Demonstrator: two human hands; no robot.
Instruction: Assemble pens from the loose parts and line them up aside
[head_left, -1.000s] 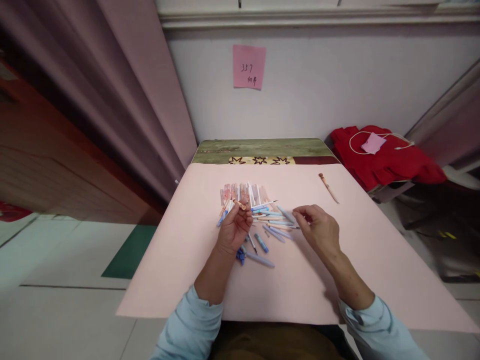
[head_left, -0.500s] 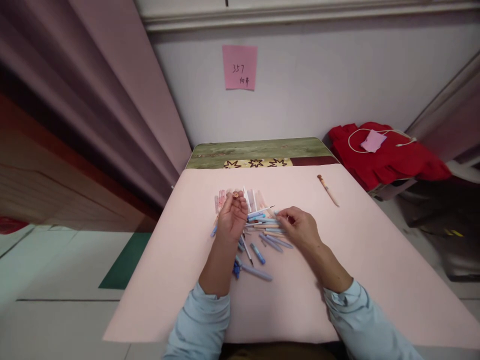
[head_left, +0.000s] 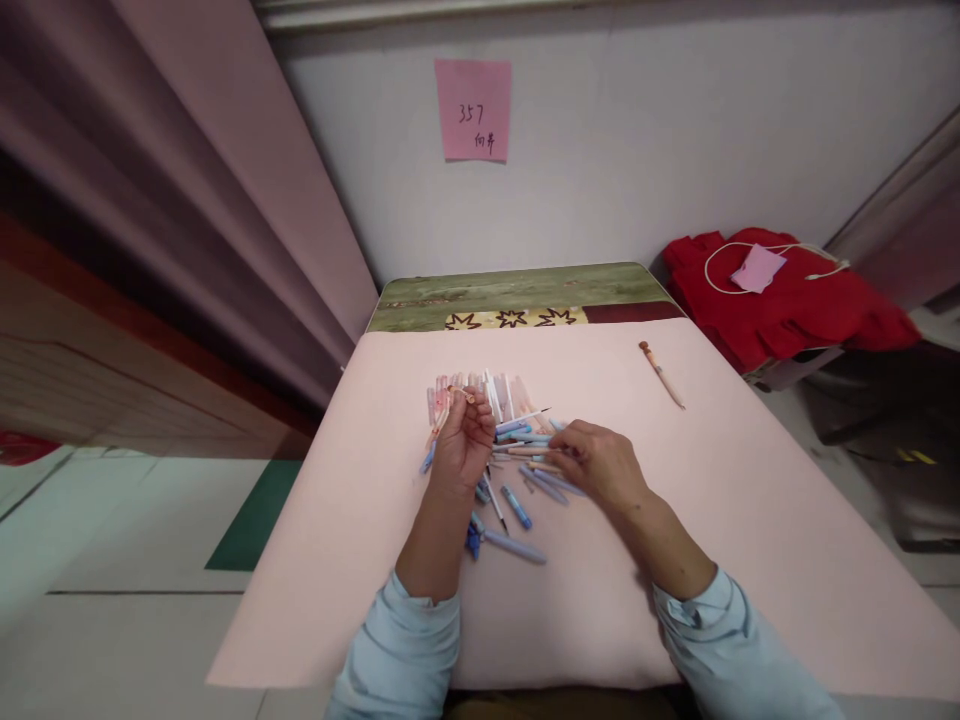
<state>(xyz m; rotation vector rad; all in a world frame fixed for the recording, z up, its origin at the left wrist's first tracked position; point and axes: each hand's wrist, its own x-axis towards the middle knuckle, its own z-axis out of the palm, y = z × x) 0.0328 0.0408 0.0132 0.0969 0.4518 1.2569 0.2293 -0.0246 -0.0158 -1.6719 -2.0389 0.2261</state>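
Pens (head_left: 514, 429) are showing smooth plastic, the pink table cover (head_left: 330, 560) is looking matt, and red cloth (head_left: 795, 312) is wrinkling.

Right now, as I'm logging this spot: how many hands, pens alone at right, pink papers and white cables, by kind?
Hands: 2 (left hand, right hand)
Lone pens at right: 1
Pink papers: 2 (one on wall, one on red cloth)
White cables: 1
Total: 6

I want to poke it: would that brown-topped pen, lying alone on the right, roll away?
The pen would probably roll a little, since it looks slim and round, but the wider brown top might stop it. It's likely stiff, as it lies straight, and probably light, being thin.
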